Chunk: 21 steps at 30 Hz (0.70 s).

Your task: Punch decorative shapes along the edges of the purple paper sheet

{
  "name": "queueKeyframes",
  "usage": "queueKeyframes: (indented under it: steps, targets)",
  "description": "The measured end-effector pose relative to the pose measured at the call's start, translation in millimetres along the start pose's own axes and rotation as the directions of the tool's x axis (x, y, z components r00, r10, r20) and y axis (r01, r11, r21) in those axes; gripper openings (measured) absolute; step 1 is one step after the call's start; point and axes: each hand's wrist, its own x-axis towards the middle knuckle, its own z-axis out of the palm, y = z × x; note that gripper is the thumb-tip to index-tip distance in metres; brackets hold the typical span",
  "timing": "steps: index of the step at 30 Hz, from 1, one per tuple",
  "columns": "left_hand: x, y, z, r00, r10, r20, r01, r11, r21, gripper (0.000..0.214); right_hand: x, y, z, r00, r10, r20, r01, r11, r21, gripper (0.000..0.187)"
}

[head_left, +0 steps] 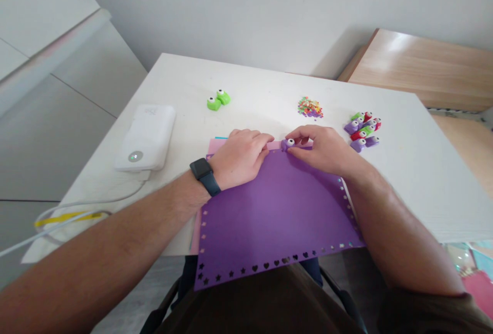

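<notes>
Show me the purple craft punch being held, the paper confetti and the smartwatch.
Purple craft punch [285,145], head view: on its purple body.
Paper confetti [310,108], head view: middle of the pile.
Smartwatch [201,168], head view: on its dark screen.

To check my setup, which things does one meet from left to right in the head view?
White device, two green punches, purple punch in the right hand, confetti pile, group of colored punches.
</notes>
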Motion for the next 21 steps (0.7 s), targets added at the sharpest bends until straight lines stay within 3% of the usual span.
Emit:
queueKeyframes:
  steps: [21]
  targets:
    - [0.2, -0.1, -1.7, 1.000, -0.003, -0.008, 0.003, 1.000, -0.012, 0.029, -0.8, -0.8, -1.0, 0.999, 0.021, -0.031, -0.021, 1.000, -0.007, 0.027]
